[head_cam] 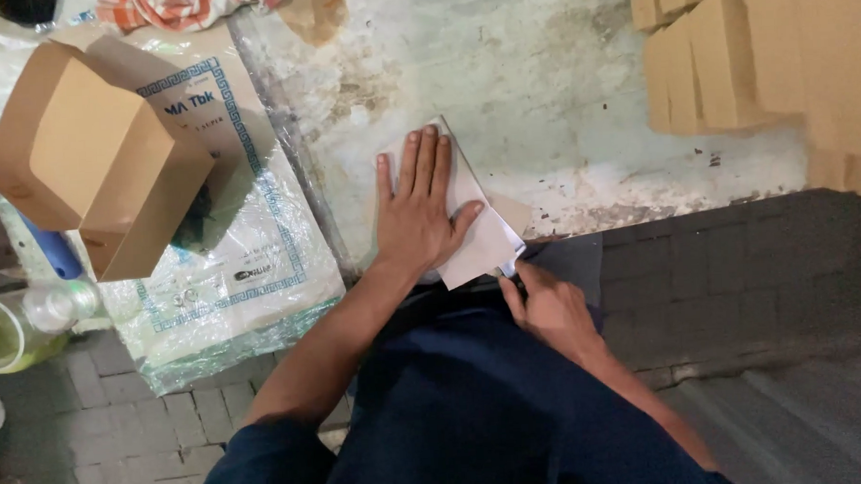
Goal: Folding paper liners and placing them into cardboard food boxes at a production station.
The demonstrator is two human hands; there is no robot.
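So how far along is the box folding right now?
Done: one brown box stands folded on the plastic sack, and more boxes are stacked top right. In hand: the left hand presses a flat white sheet down while the right hand pinches its near corner. That sheet is still flat.

There is a single view, from a camera worn on the person's head. It looks steeply down over the person's own dark blue lap and both forearms, onto a worn, pale-painted concrete floor (540,105) directly ahead. It sits close, at about arm's reach, so the left hand (418,214) and right hand (547,305) fall near the middle of the frame. The top edge takes in stacked cardboard boxes (758,49) at the right and an open brown box (94,158) at the left; the lower corners show brick paving (103,425). No second view shares the scene.
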